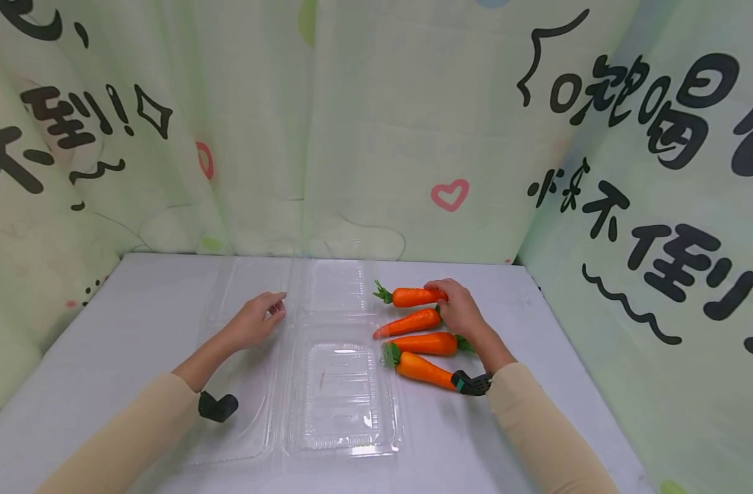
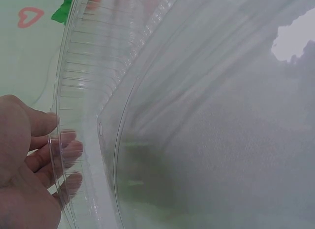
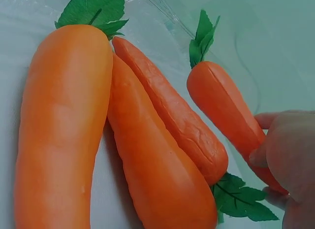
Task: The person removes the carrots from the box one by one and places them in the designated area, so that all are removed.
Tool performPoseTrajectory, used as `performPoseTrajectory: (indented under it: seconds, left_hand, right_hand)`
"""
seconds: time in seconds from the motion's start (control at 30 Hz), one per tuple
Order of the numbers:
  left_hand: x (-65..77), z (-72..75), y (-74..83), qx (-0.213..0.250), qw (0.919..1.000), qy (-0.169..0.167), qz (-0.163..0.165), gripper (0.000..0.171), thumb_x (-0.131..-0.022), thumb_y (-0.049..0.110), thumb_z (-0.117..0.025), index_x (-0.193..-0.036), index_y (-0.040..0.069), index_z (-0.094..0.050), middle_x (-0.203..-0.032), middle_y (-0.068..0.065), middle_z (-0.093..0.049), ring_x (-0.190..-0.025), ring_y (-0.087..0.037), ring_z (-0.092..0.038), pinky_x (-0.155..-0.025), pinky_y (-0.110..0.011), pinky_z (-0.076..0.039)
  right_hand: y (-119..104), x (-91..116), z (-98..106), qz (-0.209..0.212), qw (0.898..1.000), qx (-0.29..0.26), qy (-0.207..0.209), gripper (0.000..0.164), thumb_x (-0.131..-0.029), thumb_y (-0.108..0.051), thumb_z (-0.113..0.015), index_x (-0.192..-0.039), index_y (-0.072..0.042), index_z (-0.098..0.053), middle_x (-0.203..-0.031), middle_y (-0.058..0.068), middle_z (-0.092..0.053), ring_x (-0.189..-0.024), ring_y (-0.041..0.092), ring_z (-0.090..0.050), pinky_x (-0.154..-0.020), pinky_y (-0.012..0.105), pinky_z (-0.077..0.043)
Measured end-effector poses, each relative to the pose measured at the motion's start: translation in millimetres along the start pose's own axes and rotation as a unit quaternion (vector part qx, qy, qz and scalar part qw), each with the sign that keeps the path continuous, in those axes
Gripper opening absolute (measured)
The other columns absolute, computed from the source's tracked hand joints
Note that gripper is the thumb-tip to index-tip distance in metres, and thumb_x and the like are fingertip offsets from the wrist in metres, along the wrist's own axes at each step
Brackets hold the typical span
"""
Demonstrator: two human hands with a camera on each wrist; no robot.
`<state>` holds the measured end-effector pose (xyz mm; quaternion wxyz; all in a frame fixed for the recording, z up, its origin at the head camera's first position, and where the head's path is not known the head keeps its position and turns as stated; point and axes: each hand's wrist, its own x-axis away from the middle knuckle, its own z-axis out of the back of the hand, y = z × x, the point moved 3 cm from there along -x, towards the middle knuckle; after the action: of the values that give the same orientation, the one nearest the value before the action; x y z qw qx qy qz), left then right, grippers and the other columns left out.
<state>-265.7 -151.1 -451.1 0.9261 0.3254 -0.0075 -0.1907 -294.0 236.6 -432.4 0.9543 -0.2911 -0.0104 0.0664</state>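
Observation:
My right hand [image 1: 457, 305] grips the tapered end of the farthest carrot [image 1: 410, 297], whose green leaves point left. In the right wrist view that carrot [image 3: 221, 106] is pinched between thumb and fingers. Several more orange carrots lie below it, among them a leafy one [image 1: 422, 368] nearest me beside the right wrist. A clear plastic container [image 1: 342, 442] lies left of the carrots, with clear plastic sheeting or lid parts around it. My left hand [image 1: 259, 321] pinches a clear plastic edge; in the left wrist view its fingertips [image 2: 74, 150] show through the ribbed wall.
The white table [image 1: 136, 322] carries everything. A pale green curtain [image 1: 376, 137] with black lettering and hearts hangs along the back and both sides. Dark wrist devices [image 1: 218, 407] sit at both cuffs. Some carrot ends touch or overlap the container's right rim.

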Motion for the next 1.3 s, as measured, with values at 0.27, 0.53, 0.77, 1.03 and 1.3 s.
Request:
performPoseTrajectory:
  seconds: [0.27,0.53,0.77,1.03,1.3]
  left_hand:
    - [1.9,1.4,0.4,0.002,0.9999,-0.005,0.014,0.045,-0.098,0.01,-0.053,-0.137,-0.011,-0.044,-0.107,-0.017,-0.061,-0.1,-0.028,-0.058,-0.09,-0.047,-0.052]
    - [1.9,1.6,0.5,0.001,0.9998,-0.008,0.019,0.045,-0.099,0.011,-0.052,-0.138,-0.01,-0.044,-0.108,-0.017,-0.061,-0.101,-0.029,-0.058,-0.091,-0.047,-0.052]
    - [1.0,1.5,0.2,0.002,0.9998,-0.008,0.019,0.045,-0.098,0.01,-0.052,-0.137,-0.01,-0.044,-0.107,-0.017,-0.061,-0.1,-0.028,-0.058,-0.091,-0.047,-0.052]
    - [1.3,1.4,1.6,0.003,0.9998,-0.005,0.017,0.044,-0.098,0.01,-0.053,-0.137,-0.011,-0.044,-0.106,-0.017,-0.061,-0.1,-0.028,-0.058,-0.091,-0.047,-0.051]
    - [2.4,1.6,1.9,0.004,0.9997,-0.005,0.024,0.045,-0.098,0.01,-0.053,-0.137,-0.01,-0.044,-0.107,-0.017,-0.061,-0.101,-0.029,-0.058,-0.092,-0.047,-0.051]
  right_hand:
    - [2,-1,1,0.01,1.0,0.01,0.005,0.04,-0.094,0.008,-0.047,-0.127,-0.009,-0.059,-0.13,0.013,-0.056,-0.118,0.031,-0.053,-0.104,0.048,-0.045]
    - [5,-2,-2,0.01,1.0,0.021,0.004,0.04,-0.093,0.009,-0.047,-0.126,-0.008,-0.061,-0.13,0.014,-0.056,-0.12,0.032,-0.052,-0.105,0.049,-0.044]
    - [11,-3,-6,0.006,1.0,0.019,0.0,0.039,-0.093,0.008,-0.047,-0.126,-0.009,-0.06,-0.13,0.013,-0.057,-0.121,0.032,-0.052,-0.106,0.05,-0.043]
    - [14,-4,-8,0.008,1.0,0.016,-0.012,0.037,-0.095,0.005,-0.048,-0.126,-0.008,-0.061,-0.132,0.014,-0.058,-0.125,0.034,-0.05,-0.109,0.051,-0.039]
    - [18,-5,-12,0.003,1.0,0.009,-0.018,0.037,-0.096,0.005,-0.047,-0.128,-0.007,-0.059,-0.134,0.017,-0.056,-0.128,0.035,-0.049,-0.11,0.053,-0.038]
